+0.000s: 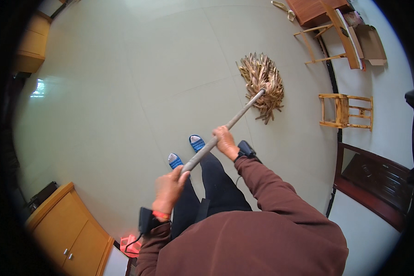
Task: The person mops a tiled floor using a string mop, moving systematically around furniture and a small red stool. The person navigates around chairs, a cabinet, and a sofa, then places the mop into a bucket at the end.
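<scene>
A string mop with a long wooden handle (243, 112) slants across the view from lower left to upper right. Its head of brownish cloth strips (262, 82) lies spread on the tiled floor (179, 62), ahead and to the right of my feet. My left hand (169, 189) is closed around the handle's upper end. Farther down the shaft, my right hand (225, 141) grips it too. A black device is strapped to each wrist. Blue slippers (197, 143) are on my feet, just beyond the handle.
Along the right wall stand a small wooden chair (343, 111), a wooden table (345, 38) with a cardboard box (369, 43), and a dark wooden piece of furniture (369, 183). Wooden cabinets (69, 234) stand at left. A pink plastic stool (130, 245) sits lower left; shoes (284, 9) lie top right.
</scene>
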`<state>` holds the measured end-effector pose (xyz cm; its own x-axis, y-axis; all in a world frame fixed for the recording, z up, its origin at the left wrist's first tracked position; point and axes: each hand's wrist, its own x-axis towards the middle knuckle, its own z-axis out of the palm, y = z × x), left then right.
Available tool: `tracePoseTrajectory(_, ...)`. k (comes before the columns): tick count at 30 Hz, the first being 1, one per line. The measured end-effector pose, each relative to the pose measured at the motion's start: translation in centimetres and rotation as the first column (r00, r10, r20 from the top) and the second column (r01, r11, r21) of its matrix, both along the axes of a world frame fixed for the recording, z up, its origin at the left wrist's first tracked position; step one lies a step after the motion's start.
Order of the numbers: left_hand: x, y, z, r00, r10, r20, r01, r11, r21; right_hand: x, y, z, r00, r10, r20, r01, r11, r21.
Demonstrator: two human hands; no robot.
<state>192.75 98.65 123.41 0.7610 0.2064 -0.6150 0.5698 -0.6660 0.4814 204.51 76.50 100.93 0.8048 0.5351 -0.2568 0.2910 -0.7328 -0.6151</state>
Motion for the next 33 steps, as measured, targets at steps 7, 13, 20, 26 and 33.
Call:
tracePoseTrajectory(7, -4.3, 8.2, 7.1, 0.966, 0.249, -0.076, -0.248, 0.968, 0.018, -6.5, 9.8, 2.6, 0.99, 0.086, -0.108, -0.083, 0.996, 0.028)
tracePoseTrajectory(13, -16.5, 10.9, 13.9, 0.903, 0.393, -0.175, -0.353, 0.91, 0.219, -15.5, 18.3, 7.4, 0.869, 0.404, -0.286, -0.389, 0.914, 0.113)
tracePoseTrajectory(20, -24.3, 5.5, 16.8, 0.53, 0.848, 0.017, -0.846, 0.526, 0.089, -20.6, 22.3, 9.4, 0.591, 0.759, -0.272, -0.728, 0.648, 0.226)
tracePoseTrajectory(26, -24.1, 5.7, 16.0, 0.829, 0.56, 0.006, -0.536, 0.79, 0.299, -20.2, 25.1, 7.5, 0.44, 0.86, -0.258, -0.845, 0.494, 0.205)
tracePoseTrajectory(33, -19.6, 7.7, 10.8, 0.563, 0.823, -0.076, -0.821, 0.567, 0.06, -13.1, 27.4, 4.8, 0.574, 0.795, -0.195, -0.773, 0.605, 0.192)
